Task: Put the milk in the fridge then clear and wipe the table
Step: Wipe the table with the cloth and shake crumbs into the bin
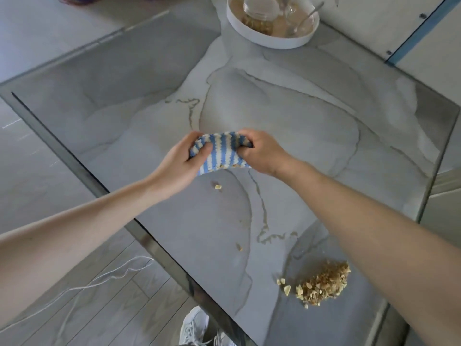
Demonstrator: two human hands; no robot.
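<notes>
A blue and white striped cloth is held just above the grey marble-patterned table, near its middle. My left hand grips the cloth's left side and my right hand grips its right side, bunching it between them. A heap of cereal crumbs lies on the table at the near right, under my right forearm. Single crumbs lie below the cloth and further toward me. No milk is in view.
A white round tray at the table's far edge holds a glass jar, a glass and a spoon. The table's left edge runs diagonally beside a tiled floor with a white cable. My shoe shows below.
</notes>
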